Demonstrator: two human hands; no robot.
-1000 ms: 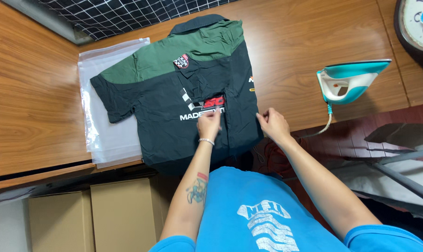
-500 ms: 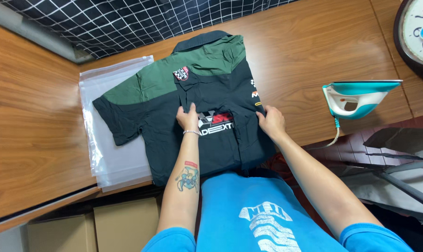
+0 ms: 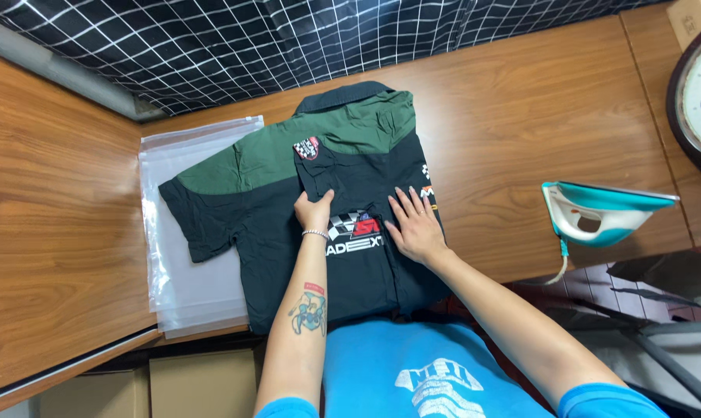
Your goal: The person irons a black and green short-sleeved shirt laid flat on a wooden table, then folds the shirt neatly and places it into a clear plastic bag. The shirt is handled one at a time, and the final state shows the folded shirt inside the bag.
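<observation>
Shirt [image 3: 288,193] flat on wooden surface [image 3: 521,116], left sleeve over plastic bags [image 3: 188,286]. Left hand [image 3: 313,210] and right hand [image 3: 414,226] press front, fingers spread flat, gripping nothing. Likely light, limp, wrinkles easily; take by folded edges or shoulders.

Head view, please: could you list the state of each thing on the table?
Shirt: lying flat, right side folded inward, left sleeve spread out.
Left hand: pressing on the fold.
Right hand: flat, fingers spread on the shirt.
Plastic bags: stacked flat, partly beneath the shirt.
Iron: resting at the table edge.
</observation>
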